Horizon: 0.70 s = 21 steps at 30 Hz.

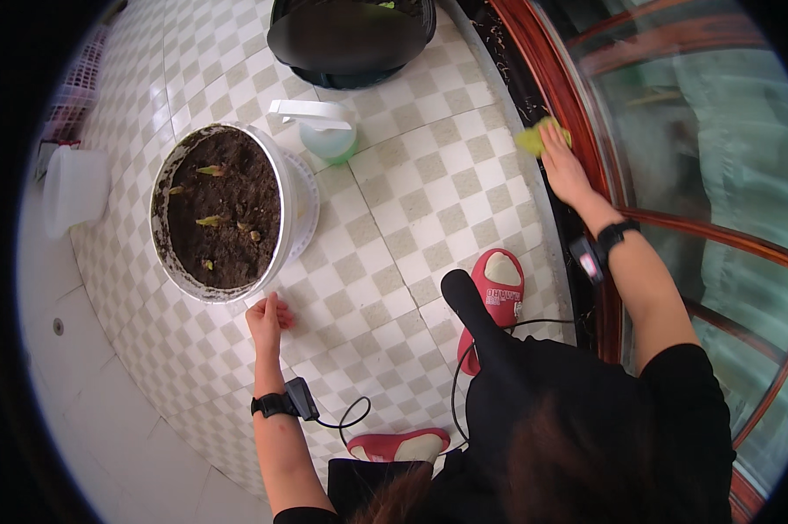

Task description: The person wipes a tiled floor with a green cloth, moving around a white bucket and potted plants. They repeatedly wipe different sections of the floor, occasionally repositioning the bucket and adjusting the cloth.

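Observation:
My right hand (562, 167) presses a yellow-green cloth (531, 140) against the dark ledge (531, 101) at the foot of a red-brown wooden glazed frame (581, 124). Its fingers lie over the cloth. By the near rim of a white plastic bucket (267, 144), my left hand (267, 318) is loosely curled, with nothing seen in it. Whether it touches the rim is unclear. Dark soil (227, 196) fills the bucket, and several small green shoots (209, 221) poke out of it.
Beyond the bucket stands a spray bottle (332, 141) with green liquid. A dark planter (351, 78) is farther off. At left are a translucent tub (76, 190) and a pink lattice basket (79, 78). A black cable (456, 393) loops near my red slippers (492, 288) on checkered tiles (368, 262).

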{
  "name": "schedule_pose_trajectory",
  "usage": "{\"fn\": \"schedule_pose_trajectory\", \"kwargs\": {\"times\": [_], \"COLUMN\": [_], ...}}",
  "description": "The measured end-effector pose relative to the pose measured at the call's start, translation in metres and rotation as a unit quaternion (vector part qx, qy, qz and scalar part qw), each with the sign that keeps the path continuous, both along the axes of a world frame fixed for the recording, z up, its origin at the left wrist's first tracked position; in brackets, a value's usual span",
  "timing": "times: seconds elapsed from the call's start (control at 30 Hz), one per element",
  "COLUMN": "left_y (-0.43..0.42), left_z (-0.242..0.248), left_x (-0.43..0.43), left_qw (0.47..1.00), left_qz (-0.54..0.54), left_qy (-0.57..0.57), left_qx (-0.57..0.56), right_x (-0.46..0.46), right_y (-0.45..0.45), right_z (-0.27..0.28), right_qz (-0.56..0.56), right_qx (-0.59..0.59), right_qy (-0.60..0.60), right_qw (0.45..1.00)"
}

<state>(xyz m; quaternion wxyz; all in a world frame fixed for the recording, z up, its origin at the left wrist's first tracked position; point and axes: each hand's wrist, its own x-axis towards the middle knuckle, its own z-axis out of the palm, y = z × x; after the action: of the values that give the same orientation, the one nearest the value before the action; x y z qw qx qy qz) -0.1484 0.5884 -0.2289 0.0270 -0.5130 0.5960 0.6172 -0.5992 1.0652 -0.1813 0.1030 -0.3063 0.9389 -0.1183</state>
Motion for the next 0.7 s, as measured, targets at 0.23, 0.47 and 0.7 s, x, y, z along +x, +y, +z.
{"fn": "schedule_pose_trajectory", "kwargs": {"times": [0.23, 0.47, 0.7], "left_y": [0.002, 0.004, 0.004], "left_z": [0.003, 0.001, 0.003], "left_x": [-0.002, -0.002, -0.002], "left_qw": [1.0, 1.0, 1.0], "left_qz": [0.019, 0.017, 0.018], "left_qy": [-0.014, 0.001, -0.008], "left_qx": [0.004, 0.006, 0.011], "right_x": [0.046, 0.149, 0.076], "right_y": [0.031, 0.101, -0.105], "right_z": [0.022, 0.093, 0.084], "right_qz": [0.007, 0.002, 0.074], "right_qx": [0.035, 0.293, 0.142], "right_qy": [-0.015, -0.208, -0.114], "right_qw": [0.999, 0.933, 0.98]}}
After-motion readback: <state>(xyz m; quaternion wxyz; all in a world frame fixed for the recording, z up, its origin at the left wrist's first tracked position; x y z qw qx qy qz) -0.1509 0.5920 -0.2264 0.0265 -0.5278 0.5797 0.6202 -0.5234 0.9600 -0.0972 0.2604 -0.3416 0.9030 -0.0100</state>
